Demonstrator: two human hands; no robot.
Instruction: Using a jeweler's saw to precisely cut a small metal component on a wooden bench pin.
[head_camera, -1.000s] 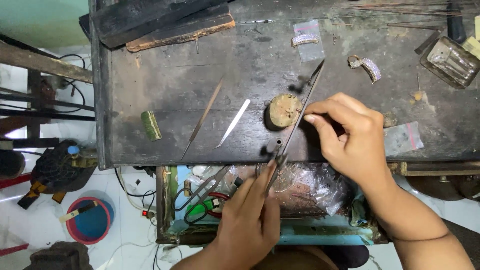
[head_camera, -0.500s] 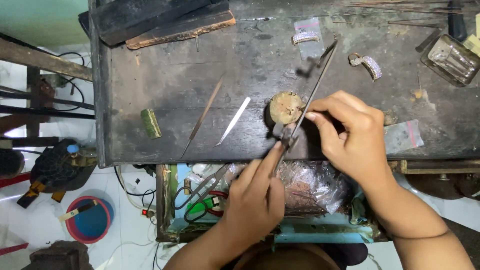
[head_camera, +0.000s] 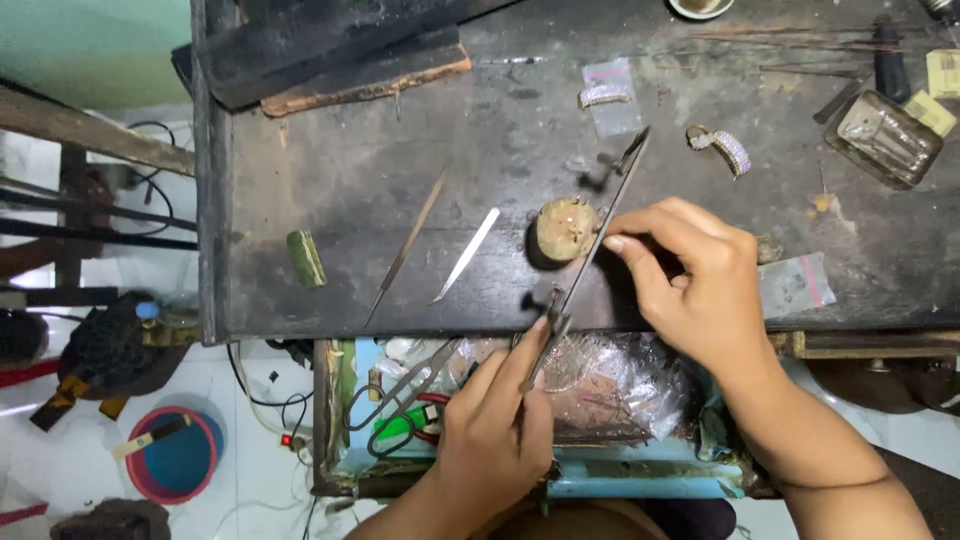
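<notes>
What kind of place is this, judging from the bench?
Probably a small jeweller's workshop. A worn dark workbench holds stone-set rings, thin hand tools and a round wooden block. Both hands work a long metal tool there.

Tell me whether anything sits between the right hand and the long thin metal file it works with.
Nothing visible does. The right hand already pinches the file with its fingertips, and the left hand grips its lower end. The round wooden block lies just beside the file.
</notes>
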